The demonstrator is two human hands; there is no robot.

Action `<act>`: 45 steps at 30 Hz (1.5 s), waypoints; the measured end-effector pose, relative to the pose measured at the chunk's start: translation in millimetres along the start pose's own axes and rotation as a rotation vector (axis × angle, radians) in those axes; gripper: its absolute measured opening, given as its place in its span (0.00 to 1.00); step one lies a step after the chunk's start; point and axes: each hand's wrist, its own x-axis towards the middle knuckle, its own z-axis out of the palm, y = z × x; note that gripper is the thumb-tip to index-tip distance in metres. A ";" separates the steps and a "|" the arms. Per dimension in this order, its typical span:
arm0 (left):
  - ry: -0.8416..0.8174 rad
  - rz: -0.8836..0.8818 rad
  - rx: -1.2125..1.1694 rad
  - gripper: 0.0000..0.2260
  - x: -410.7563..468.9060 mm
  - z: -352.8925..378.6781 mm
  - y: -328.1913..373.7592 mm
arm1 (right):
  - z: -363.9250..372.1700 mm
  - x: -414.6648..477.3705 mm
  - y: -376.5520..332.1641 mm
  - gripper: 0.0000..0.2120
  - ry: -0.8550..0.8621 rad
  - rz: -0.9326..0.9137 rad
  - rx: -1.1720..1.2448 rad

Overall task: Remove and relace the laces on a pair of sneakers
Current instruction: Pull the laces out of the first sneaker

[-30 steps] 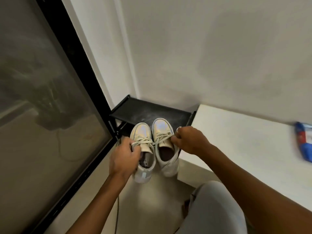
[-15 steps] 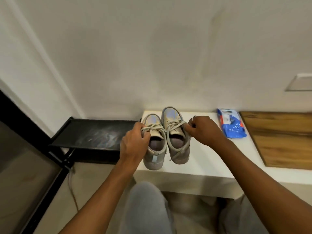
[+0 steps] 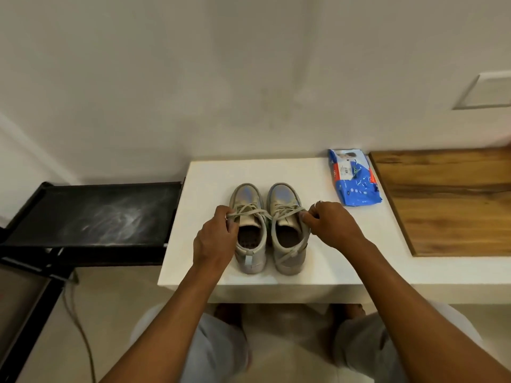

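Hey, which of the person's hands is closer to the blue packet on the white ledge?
Right. The right hand, pinching the right lace, sits just left of the blue packet; the left hand, gripping the left lace, is farther left, past both sneakers.

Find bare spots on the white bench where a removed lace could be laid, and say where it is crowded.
Free: the white bench behind the sneakers; its left strip beside the left hand; the patch between right hand, blue packet and wooden board. Crowded: the middle, where both hands grip the laces.
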 end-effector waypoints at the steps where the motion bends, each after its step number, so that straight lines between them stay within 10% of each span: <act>1: 0.000 0.006 0.012 0.08 2.8 0.2 -0.2 | 1.1 2.4 1.9 0.17 0.003 -0.005 0.003; 11: 0.085 -0.160 -0.191 0.16 -18.1 -15.8 22.4 | 4.2 10.1 10.3 0.20 0.030 -0.024 0.082; 18: -0.385 -0.670 -1.230 0.10 -52.8 -9.9 97.2 | 2.7 13.6 9.6 0.18 0.016 -0.032 0.094; 35: -0.385 -0.957 -1.332 0.15 12.7 53.5 136.8 | -4.7 11.4 10.4 0.13 -0.256 0.052 0.259; 45: -0.286 -1.007 -1.798 0.09 -0.4 40.7 140.3 | -1.5 8.9 19.9 0.12 -0.272 0.051 0.324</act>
